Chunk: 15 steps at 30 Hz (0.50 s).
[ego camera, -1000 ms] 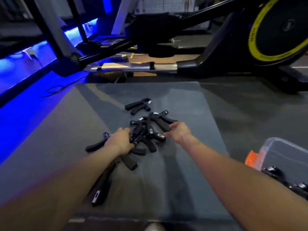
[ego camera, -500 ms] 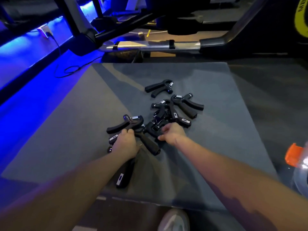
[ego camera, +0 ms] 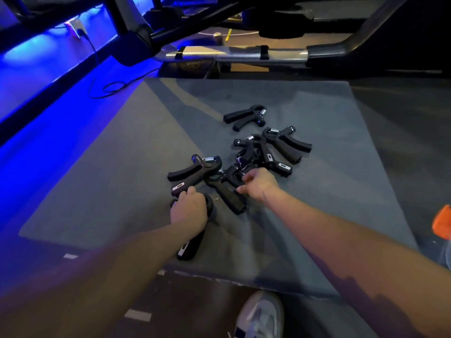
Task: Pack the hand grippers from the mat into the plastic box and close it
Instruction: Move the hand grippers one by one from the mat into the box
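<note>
Both hands grasp hand grippers on the mat: left hand, right hand. Several remain unpacked. Box barely visible.

A gym floor is shown. A grey exercise mat is spread on dark flooring, with black hand grippers scattered on it. Behind the mat, the black frame and steel rail of a large exercise machine are seen. Blue strip lighting is cast along the left wall.
</note>
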{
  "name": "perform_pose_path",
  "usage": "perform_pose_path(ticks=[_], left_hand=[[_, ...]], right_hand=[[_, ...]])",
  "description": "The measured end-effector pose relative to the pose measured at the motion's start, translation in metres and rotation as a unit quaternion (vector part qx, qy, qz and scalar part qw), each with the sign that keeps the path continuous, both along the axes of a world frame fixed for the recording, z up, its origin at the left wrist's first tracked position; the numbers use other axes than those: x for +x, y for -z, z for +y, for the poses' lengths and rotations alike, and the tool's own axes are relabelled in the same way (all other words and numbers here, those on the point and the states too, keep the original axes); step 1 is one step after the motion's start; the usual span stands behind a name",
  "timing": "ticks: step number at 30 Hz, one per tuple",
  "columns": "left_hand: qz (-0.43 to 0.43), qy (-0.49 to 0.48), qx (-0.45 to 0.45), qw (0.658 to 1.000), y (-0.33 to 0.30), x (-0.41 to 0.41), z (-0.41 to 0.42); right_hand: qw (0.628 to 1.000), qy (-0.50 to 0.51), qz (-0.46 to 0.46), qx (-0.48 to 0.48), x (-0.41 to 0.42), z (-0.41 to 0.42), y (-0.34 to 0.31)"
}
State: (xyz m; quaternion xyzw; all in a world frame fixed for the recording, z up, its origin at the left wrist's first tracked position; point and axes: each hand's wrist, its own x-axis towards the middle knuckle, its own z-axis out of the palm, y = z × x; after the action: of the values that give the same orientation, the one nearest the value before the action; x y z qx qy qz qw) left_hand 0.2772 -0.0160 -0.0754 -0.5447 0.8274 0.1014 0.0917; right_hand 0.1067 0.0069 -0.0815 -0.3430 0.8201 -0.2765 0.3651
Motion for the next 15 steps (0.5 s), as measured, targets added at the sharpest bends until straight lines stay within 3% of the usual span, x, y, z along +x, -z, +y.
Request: perform_pose_path(ticks=[3, 8, 15], left_hand=[[0.034, 0.006, 0.017, 0.999, -0.002, -0.001, -0.002], [0.18, -0.053, 0.076, 0.979, -0.031, -0.01, -0.018], [0.349, -0.089, 0.051, 0.932, -0.084, -0.05, -0.015]], right_hand=[[1.0, -0.002, -0.004, -0.007, -0.002, 0.001, -0.005], [0.999, 0.01, -0.023, -0.041, -0.011, 0.009, -0.024], [0.991, 0.005, -0.089, -0.097, -0.032, 0.044, -0.073]])
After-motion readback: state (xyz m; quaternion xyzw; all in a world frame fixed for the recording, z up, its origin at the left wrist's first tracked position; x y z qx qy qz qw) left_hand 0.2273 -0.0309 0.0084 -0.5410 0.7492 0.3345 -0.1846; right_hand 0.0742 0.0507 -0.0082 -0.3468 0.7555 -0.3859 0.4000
